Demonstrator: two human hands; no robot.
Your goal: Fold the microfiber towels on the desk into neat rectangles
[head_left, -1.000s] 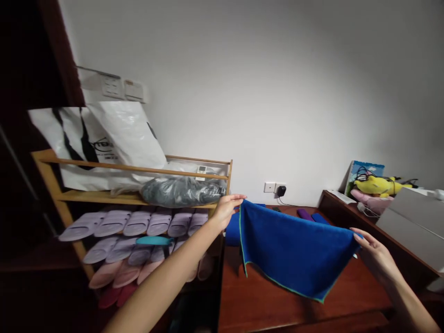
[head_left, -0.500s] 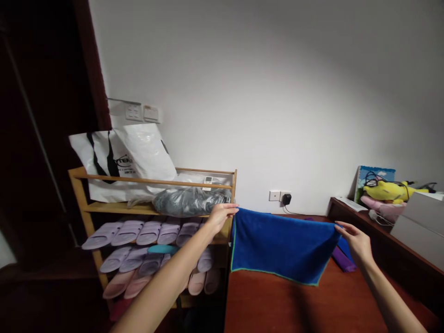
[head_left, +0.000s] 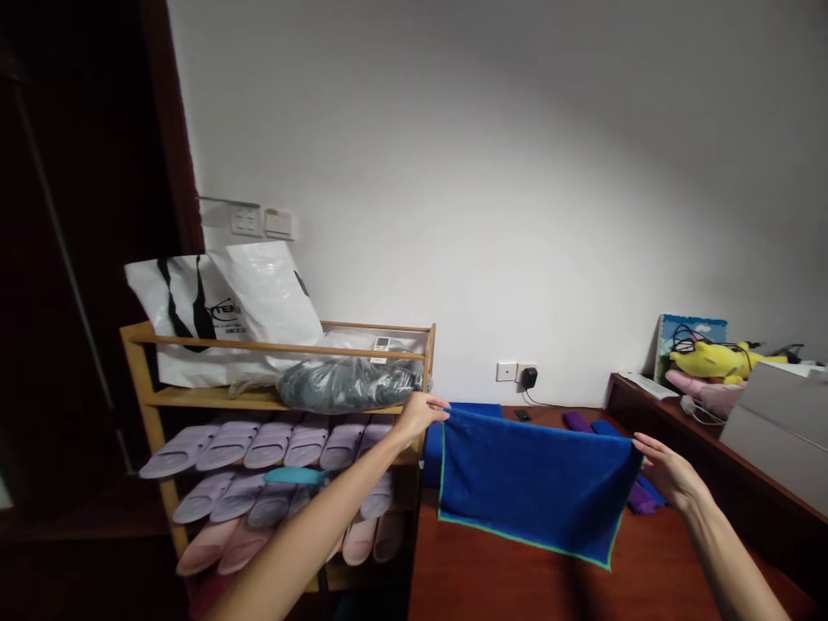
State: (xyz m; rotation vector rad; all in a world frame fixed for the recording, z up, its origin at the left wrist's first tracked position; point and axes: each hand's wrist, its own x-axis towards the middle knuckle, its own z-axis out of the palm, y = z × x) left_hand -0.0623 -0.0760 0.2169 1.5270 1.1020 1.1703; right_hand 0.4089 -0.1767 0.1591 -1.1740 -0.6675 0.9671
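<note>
A blue towel (head_left: 536, 483) with bright green edging hangs stretched between my two hands, above the reddish-brown table (head_left: 492, 578). My left hand (head_left: 419, 416) pinches its upper left corner, beside the shoe rack. At the upper right corner my right hand (head_left: 669, 466) grips it between thumb and fingers. Behind the hanging towel, another piece of blue cloth (head_left: 475, 410) lies at the table's back left. Purple rolled cloth (head_left: 642, 498) and blue rolled cloth (head_left: 605, 428) lie near the right side, partly covered by the towel and my right hand.
A wooden shoe rack (head_left: 291, 347) at left holds lilac slippers (head_left: 268, 444), pink slippers (head_left: 207, 545), a white bag (head_left: 259, 293) and a plastic-wrapped bundle (head_left: 342, 385). On the raised right ledge sit a yellow plush toy (head_left: 711, 362) and white boxes (head_left: 780, 414). A black plug (head_left: 529, 378) is in the wall.
The towel and both hands sit slightly lower in view, with the towel's bottom edge hanging lower at the right. The view has shifted a little, revealing more blue and purple cloth behind.
</note>
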